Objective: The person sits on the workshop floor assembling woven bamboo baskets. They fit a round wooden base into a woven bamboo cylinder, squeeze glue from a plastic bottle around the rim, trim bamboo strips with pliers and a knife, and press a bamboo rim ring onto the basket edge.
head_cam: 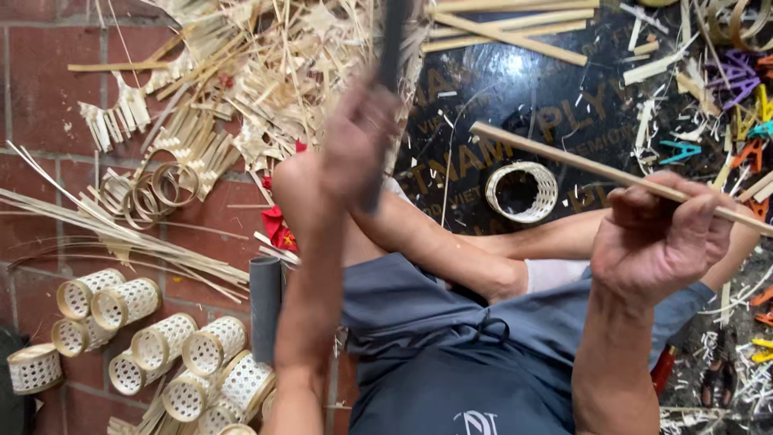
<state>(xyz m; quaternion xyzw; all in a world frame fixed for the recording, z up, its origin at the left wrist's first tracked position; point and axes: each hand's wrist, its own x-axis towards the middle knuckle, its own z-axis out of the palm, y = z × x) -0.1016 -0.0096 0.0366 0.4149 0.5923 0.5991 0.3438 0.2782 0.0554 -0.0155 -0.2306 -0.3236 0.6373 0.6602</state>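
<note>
The right hand point(656, 234) is fisted tight around a bamboo stick point(564, 157), the left hand point(358, 141) around a dark blade point(392, 40).

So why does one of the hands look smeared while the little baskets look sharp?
Head view: the left hand and its dark tool are motion-blurred; the right hand gripping the thin pale bamboo stick is crisp, as are the small woven cylindrical baskets; the glossy black board shows soft glare.

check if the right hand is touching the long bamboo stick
Touching. The head view shows the right hand with its fingers curled around the long bamboo stick, which passes through the fist and out past it on both sides.
</note>
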